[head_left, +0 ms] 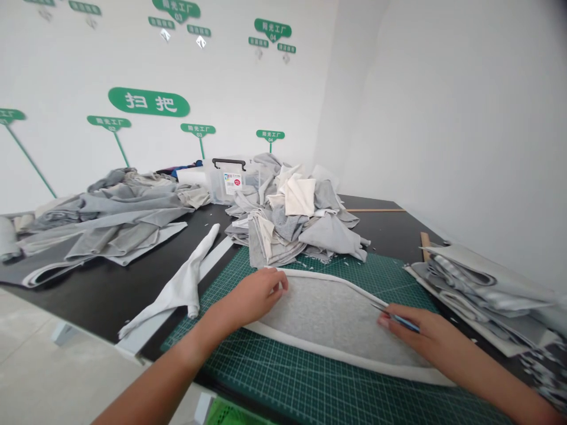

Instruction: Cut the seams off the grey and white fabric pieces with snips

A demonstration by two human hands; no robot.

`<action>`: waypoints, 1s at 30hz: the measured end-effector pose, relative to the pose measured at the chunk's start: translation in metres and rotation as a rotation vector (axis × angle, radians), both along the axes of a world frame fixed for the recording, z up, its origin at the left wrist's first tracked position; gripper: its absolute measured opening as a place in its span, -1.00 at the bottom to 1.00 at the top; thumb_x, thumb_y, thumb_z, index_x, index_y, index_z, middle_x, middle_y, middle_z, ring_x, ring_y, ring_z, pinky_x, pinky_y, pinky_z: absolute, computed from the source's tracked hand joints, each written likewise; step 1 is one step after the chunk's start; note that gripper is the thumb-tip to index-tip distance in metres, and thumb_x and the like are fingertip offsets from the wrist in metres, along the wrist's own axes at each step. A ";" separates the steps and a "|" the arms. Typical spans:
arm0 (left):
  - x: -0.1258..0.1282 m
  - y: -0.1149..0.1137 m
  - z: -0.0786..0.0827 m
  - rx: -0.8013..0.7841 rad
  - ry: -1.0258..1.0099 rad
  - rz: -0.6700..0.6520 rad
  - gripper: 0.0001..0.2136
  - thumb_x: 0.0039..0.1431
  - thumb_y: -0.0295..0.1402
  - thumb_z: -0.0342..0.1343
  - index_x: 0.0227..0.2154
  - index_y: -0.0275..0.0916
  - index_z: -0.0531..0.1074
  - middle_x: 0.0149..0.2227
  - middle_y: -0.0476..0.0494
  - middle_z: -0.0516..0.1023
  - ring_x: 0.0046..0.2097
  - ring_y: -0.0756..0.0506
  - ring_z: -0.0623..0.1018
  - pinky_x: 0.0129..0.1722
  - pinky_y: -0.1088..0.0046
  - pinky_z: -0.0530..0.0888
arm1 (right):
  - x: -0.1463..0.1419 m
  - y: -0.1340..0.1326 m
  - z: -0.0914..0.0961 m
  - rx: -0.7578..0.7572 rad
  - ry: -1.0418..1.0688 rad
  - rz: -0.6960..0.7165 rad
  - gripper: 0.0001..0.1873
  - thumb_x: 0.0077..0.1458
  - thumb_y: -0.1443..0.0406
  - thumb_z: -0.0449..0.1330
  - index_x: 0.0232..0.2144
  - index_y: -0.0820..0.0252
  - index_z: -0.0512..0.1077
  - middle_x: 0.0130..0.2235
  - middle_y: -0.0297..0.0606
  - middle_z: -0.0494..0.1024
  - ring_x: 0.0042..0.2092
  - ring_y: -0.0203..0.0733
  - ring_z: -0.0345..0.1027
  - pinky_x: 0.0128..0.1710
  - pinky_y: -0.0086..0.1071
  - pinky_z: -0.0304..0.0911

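Mostly, the right hand [425,330] hides a slim tool [401,320] (blue, thin-tipped).

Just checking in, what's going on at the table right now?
A person's left hand is at the white edging of a grey fabric piece lying on a green cutting mat. Their right hand holds a slim blue-handled tool near that edging. A heap of grey fabric scraps sits beyond the mat.

A grey fabric panel [328,316], white-bound, lies flat on a green cutting mat [305,378].
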State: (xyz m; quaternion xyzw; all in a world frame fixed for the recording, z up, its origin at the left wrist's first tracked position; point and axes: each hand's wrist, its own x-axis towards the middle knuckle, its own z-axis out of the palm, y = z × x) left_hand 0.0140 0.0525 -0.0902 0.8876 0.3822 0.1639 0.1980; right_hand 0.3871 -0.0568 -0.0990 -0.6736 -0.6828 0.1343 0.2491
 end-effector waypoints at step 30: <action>0.046 0.068 -0.056 -0.406 -0.465 -0.157 -0.59 0.07 -0.28 0.26 -0.01 -0.23 0.40 -0.26 -0.04 0.47 -0.25 -0.05 0.45 -0.26 0.49 0.36 | -0.113 0.094 -0.039 0.074 -0.084 0.120 -0.74 0.26 0.06 0.11 -0.10 -0.05 0.47 -0.26 -0.36 0.62 -0.20 -0.07 0.51 -0.25 -0.37 0.17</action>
